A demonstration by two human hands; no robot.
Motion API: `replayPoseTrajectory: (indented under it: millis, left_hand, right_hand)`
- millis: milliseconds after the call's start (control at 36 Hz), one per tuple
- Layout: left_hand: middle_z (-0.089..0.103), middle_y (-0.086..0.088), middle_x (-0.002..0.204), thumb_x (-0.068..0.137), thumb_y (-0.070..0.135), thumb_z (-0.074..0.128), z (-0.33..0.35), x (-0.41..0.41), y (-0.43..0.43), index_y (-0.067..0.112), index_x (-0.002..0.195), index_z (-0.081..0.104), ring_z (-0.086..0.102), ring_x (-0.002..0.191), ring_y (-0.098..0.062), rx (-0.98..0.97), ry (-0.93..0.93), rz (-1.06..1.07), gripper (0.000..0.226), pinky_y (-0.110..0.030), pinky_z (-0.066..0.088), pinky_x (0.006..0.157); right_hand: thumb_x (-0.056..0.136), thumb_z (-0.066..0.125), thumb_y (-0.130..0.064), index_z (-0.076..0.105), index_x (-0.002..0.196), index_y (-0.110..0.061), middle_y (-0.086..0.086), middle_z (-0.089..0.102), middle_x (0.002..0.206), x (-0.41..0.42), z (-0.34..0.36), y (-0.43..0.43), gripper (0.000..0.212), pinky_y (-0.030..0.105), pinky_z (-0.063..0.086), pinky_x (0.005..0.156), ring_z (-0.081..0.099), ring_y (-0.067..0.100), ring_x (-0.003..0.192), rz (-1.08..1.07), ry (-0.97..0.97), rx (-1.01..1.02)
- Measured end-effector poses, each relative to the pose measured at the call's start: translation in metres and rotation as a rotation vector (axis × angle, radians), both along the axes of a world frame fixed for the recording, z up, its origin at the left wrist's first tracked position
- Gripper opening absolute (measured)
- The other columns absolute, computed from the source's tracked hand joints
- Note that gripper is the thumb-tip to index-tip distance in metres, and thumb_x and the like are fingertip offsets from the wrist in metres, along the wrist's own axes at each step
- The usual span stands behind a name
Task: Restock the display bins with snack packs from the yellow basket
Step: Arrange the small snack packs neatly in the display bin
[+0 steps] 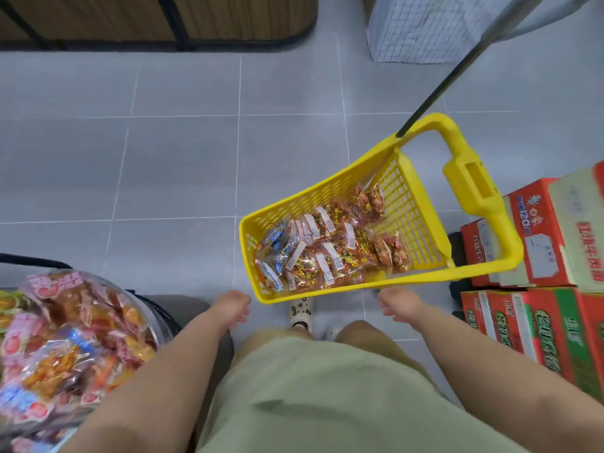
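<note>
The person is holding the left grip and right grip, both loosely curled and empty, beside the yellow basket, whose snack packs are lying just beyond them (slippery film), so a careless grab is risking spilling packs short of the display bin to their left.

A yellow lattice-walled basket stands on grey tiled floor beside red-and-green printed cartons.
</note>
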State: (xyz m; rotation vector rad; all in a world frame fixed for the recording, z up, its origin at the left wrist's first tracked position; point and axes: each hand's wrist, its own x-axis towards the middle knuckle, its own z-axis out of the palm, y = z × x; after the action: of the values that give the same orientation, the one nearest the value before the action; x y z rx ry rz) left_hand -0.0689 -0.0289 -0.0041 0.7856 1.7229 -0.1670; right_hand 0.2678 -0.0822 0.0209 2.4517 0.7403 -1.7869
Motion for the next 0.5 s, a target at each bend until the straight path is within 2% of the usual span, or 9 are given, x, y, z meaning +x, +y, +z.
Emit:
replayPoseTrajectory:
  millis: [56,194,278,361,417,444,500]
  left_hand:
    - [0.057,-0.006,0.079,0.097,0.018,0.047,-0.003,0.0,0.014,0.013,0.08,0.048,0.054,0.063,-0.018,0.001,0.012,0.001,0.017,-0.024,0.036,0.06]
    - [0.057,-0.007,0.08,0.098,0.022,0.048,-0.012,0.011,0.034,0.015,0.08,0.049,0.054,0.064,-0.018,-0.018,-0.007,0.017,0.019,-0.025,0.037,0.06]
    - [0.057,-0.005,0.079,0.099,0.025,0.048,-0.02,0.022,0.036,0.016,0.084,0.049,0.054,0.066,-0.017,-0.049,-0.017,0.06,0.018,-0.025,0.038,0.059]
    - [0.056,-0.004,0.077,0.099,0.024,0.047,-0.03,0.03,0.036,0.016,0.081,0.05,0.052,0.063,-0.016,-0.05,-0.017,0.116,0.019,-0.024,0.037,0.057]
    - [0.054,-0.006,0.073,0.097,0.02,0.049,-0.039,0.031,0.036,0.015,0.073,0.051,0.051,0.062,-0.019,-0.003,0.022,0.11,0.024,-0.026,0.035,0.056]
    - [0.054,-0.008,0.071,0.095,0.019,0.049,-0.043,0.03,0.036,0.014,0.069,0.051,0.051,0.063,-0.023,0.009,0.052,0.092,0.027,-0.027,0.035,0.058]
    - [0.051,-0.009,0.068,0.094,0.015,0.049,-0.049,0.03,0.035,0.014,0.064,0.048,0.049,0.068,-0.023,-0.016,0.082,0.056,0.029,-0.029,0.033,0.058]
  right_hand:
    - [0.097,0.041,-0.015,0.057,0.096,-0.005,0.013,0.053,0.092,0.001,0.001,0.017,0.019,0.026,0.033,0.059,0.048,0.022,0.081,-0.041,0.0,0.054]
    - [0.097,0.043,-0.022,0.062,0.106,0.004,0.011,0.061,0.099,0.007,-0.011,0.055,0.033,0.037,0.044,0.078,0.056,0.025,0.088,-0.063,-0.04,0.169]
    - [0.094,0.045,-0.022,0.067,0.094,-0.009,0.012,0.065,0.109,0.008,-0.022,0.077,0.026,0.035,0.045,0.075,0.058,0.025,0.085,0.005,-0.119,0.178]
    - [0.094,0.046,-0.023,0.063,0.114,-0.01,0.012,0.061,0.122,0.008,-0.041,0.1,0.029,0.029,0.039,0.081,0.057,0.029,0.103,0.086,-0.172,0.141]
    - [0.092,0.053,-0.024,0.056,0.124,-0.005,0.015,0.058,0.125,0.006,-0.056,0.116,0.037,0.032,0.041,0.087,0.056,0.031,0.109,0.152,-0.166,0.126]
    - [0.091,0.056,-0.027,0.053,0.127,-0.004,0.016,0.057,0.127,0.004,-0.062,0.123,0.043,0.034,0.042,0.089,0.056,0.031,0.11,0.201,-0.174,0.112]
    - [0.089,0.059,-0.031,0.049,0.131,-0.007,0.015,0.058,0.126,-0.001,-0.076,0.133,0.049,0.033,0.044,0.084,0.059,0.028,0.101,0.23,-0.18,0.098]
